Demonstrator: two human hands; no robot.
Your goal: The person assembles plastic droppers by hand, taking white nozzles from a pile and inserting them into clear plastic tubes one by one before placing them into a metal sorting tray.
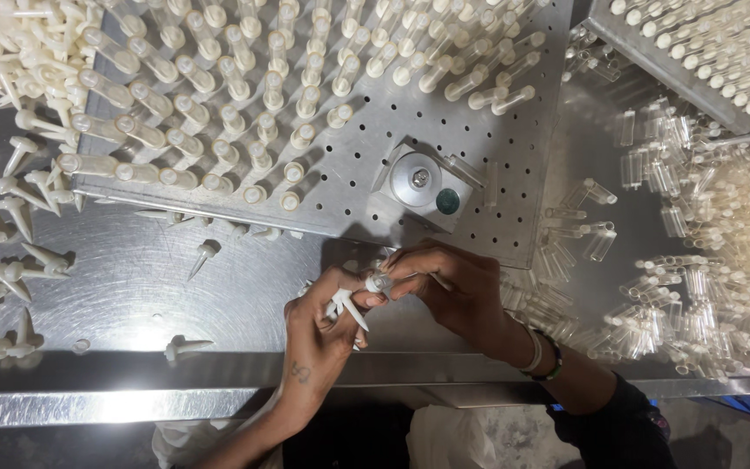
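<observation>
White plastic plungers (346, 306), thin-stemmed with flared ends, sit bunched in the left hand (323, 326), whose fingers are curled closed around them; several stems poke out between the fingers. Just right of that fist, the right hand (449, 291) pinches a small clear tube (378, 282) between thumb and fingertips, its mouth touching the top of one plunger held by the left hand. Both hands meet over a brushed steel table (132, 287), smooth and glaring under the light.

Directly beyond the hands lies a perforated metal plate (479, 174), matte grey and dotted with round holes, with a round knob (416, 179) and a dark green button (447, 201) mounted on a small block. Farther left on that plate, rows of assembled tubes (219, 78) stand upright in the holes. Left of the left hand, loose cream plungers (10, 208) lie scattered on the steel. Right of the right hand, a heap of clear, glossy empty tubes (687, 287) spreads across the table. A bead bracelet (552, 363) circles the right wrist.
</observation>
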